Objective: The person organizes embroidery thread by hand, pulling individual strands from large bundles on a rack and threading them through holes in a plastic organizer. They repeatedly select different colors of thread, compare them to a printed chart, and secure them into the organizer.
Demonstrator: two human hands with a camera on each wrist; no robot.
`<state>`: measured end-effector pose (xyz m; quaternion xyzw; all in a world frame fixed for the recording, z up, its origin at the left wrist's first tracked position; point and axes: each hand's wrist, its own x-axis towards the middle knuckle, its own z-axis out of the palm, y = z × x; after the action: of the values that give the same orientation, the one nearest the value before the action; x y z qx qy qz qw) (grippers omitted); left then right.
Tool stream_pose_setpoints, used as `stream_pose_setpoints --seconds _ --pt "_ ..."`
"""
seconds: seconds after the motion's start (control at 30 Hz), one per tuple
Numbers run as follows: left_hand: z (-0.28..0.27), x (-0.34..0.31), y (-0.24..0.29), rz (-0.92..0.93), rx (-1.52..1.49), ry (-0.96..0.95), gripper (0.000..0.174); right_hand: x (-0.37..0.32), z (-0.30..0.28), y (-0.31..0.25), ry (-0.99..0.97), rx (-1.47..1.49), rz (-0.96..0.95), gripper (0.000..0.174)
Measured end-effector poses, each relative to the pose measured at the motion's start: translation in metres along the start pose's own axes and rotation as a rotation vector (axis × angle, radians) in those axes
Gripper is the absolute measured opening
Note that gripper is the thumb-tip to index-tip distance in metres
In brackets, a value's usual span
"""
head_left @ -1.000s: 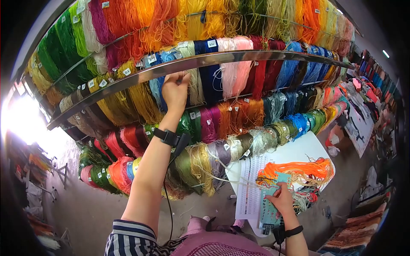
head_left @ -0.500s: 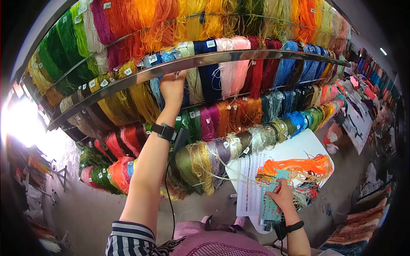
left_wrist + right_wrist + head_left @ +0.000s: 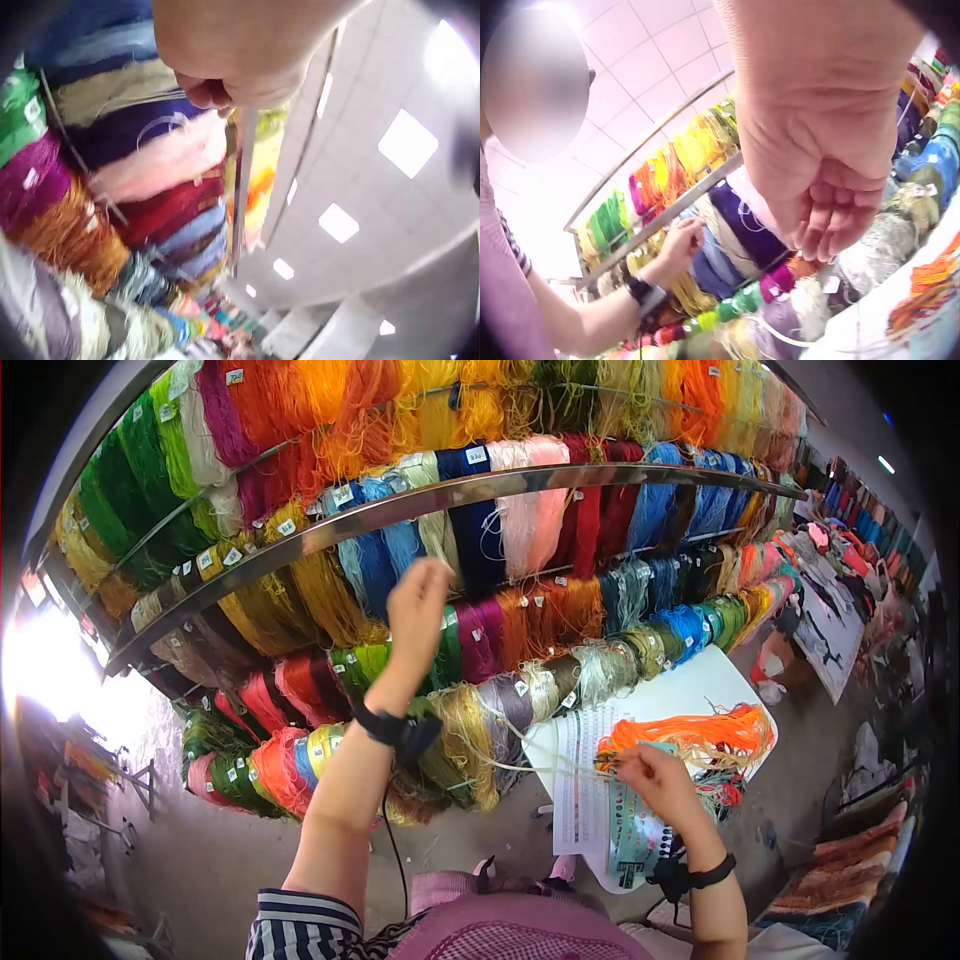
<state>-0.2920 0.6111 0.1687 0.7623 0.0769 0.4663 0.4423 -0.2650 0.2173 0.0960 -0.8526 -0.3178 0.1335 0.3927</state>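
Now, left hand [image 3: 418, 605]: raised before the blue skeins [image 3: 378, 565] under the metal rail [image 3: 560, 478]; fingers curled, and I cannot tell whether they pinch a strand.
Right hand [image 3: 655, 780]: fingers loosely curled, nothing seen inside, over the teal card [image 3: 632, 845].
Nearby: orange threads [image 3: 705, 732] lie on the white table [image 3: 700, 680], just beside the right hand.

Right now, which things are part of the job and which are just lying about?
In use: left hand up before the blue skeins; right hand at the orange thread bundle, teal card and printed chart.
Lying about: steel rail, green skeins, far table.
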Motion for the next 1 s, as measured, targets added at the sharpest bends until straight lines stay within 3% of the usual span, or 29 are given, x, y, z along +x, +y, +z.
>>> stream_pose_setpoints --seconds 0.03,0.1,0.2,0.23,0.3,0.33,0.43,0.53,0.6,0.67,0.73,0.8,0.83,0.87,0.9,0.93,0.97,1.0 --pt "0.011 -0.023 0.005 -0.001 -0.006 -0.005 0.015 0.010 -0.002 -0.011 -0.016 0.123 -0.030 0.024" --pt "0.038 -0.091 0.021 0.287 0.061 -0.232 0.015 0.030 0.000 -0.041 0.014 0.352 -0.076 0.022" --pt "0.065 -0.176 0.044 0.235 0.023 -0.626 0.014 0.060 0.025 -0.082 0.137 0.804 -0.151 0.023" --pt "0.075 -0.194 0.049 0.239 -0.111 -0.612 0.014 0.061 0.019 -0.087 0.142 0.804 -0.139 0.023" --pt "0.086 -0.208 0.053 0.124 -0.198 -0.652 0.012 0.058 0.008 -0.096 -0.232 0.969 -0.012 0.019" --pt "0.089 -0.205 0.053 0.070 -0.220 -0.666 0.010 0.055 0.005 -0.088 -0.229 0.971 0.000 0.019" --pt "0.088 -0.189 0.019 0.010 -0.111 -0.690 0.008 0.031 -0.033 -0.027 0.216 0.741 0.034 0.010" --pt "0.072 -0.173 -0.019 -0.218 -0.010 -0.613 0.013 -0.013 -0.092 0.058 0.604 0.485 0.127 0.005" --pt "0.062 -0.166 -0.048 -0.249 0.010 -0.560 0.015 -0.058 -0.151 0.129 0.892 0.182 0.134 0.007" --pt "0.058 -0.155 -0.067 -0.105 0.024 -0.429 0.014 -0.119 -0.225 0.183 1.303 -0.084 0.140 0.009" --pt "0.060 -0.157 -0.051 -0.407 -0.171 -0.484 0.014 -0.167 -0.266 0.182 1.587 -0.096 0.038 0.014" --pt "0.082 -0.169 -0.020 -0.469 -0.239 -0.655 0.020 -0.168 -0.262 0.144 1.680 -0.070 -0.088 0.014" --pt "0.094 -0.175 0.002 -0.622 -0.277 -0.771 0.021 -0.151 -0.248 0.127 1.610 0.097 -0.260 0.013" --pt "0.108 -0.183 0.021 -0.773 -0.314 -0.884 0.022 -0.140 -0.228 0.113 1.543 0.043 -0.222 0.010" --pt "0.124 -0.196 0.028 -0.853 -0.396 -0.949 0.023 -0.126 -0.206 0.099 1.546 0.017 -0.068 0.009" --pt "0.139 -0.211 0.031 -0.933 -0.481 -1.009 0.023 -0.113 -0.180 0.096 1.445 0.041 0.082 0.006" --pt "0.152 -0.222 0.032 -1.027 -0.508 -1.046 0.024 -0.098 -0.148 0.089 1.250 -0.102 0.029 0.009" --pt "0.164 -0.231 0.032 -1.121 -0.535 -1.084 0.026 -0.088 -0.112 0.089 1.110 0.051 0.098 0.009"
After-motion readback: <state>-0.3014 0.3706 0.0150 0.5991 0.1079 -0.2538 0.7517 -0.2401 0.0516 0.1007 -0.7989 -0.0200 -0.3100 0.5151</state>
